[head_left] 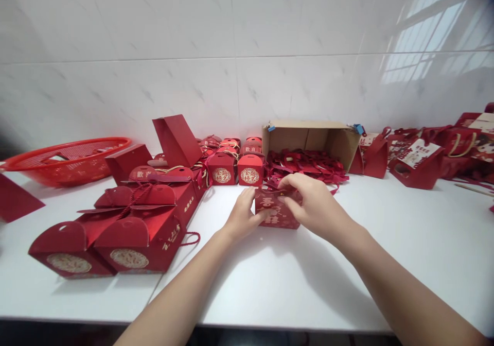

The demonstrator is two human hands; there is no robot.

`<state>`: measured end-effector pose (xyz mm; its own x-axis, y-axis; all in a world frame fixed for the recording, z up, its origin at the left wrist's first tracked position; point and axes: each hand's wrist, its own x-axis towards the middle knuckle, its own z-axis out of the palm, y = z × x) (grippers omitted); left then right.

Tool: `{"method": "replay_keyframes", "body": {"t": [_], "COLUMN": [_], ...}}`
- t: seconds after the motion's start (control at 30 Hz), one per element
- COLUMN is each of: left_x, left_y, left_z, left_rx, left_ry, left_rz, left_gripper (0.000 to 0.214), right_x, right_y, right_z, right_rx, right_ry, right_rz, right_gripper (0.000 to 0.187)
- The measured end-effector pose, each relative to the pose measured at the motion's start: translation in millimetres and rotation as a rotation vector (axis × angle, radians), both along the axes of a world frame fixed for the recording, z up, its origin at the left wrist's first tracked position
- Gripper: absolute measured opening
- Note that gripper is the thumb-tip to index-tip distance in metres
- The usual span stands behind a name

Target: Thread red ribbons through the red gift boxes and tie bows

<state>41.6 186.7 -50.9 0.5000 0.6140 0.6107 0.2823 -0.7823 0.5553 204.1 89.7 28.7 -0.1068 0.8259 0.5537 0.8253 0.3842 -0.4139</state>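
Observation:
A small dark red gift box (278, 220) with pale printed characters stands on the white table in front of me. My left hand (247, 214) grips its left side, thumb across the front and fingers behind the edge. At the box's upper right, my right hand (309, 196) has its fingers bent over the top, with thumb and forefinger close together at the upper edge. What lies between those fingertips is hidden. Just behind the box, a cardboard carton (314, 124) lies on its side, spilling dark red ribbons (309, 165).
Larger red gift boxes (135, 232) with cords stand at left, and smaller boxes (250, 170) line the back. A red plastic basket (69, 168) sits far left. Tagged red boxes (419, 163) crowd the right. A tiled wall (231, 52) closes off the table's back.

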Motion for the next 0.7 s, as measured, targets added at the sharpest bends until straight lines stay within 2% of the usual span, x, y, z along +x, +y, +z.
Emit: {"method": "replay_keyframes", "body": {"t": [0.27, 0.53, 0.7], "left_x": [0, -1, -2], "left_y": [-1, -3, -5], "left_z": [1.0, 2.9, 4.5], "left_rx": [0.001, 0.003, -0.015], "left_ry": [-0.007, 0.004, -0.005], "left_rz": [-0.01, -0.006, -0.009], "left_gripper": [0.033, 0.037, 0.035], "right_x": [-3, 2, 0], "right_y": [6, 9, 9], "right_z": [-3.1, -9.1, -10.3], "right_rx": [0.024, 0.061, 0.099], "right_ry": [-0.057, 0.016, 0.051], "right_rz": [-0.012, 0.002, 0.038], "right_gripper": [0.014, 0.021, 0.014]}}
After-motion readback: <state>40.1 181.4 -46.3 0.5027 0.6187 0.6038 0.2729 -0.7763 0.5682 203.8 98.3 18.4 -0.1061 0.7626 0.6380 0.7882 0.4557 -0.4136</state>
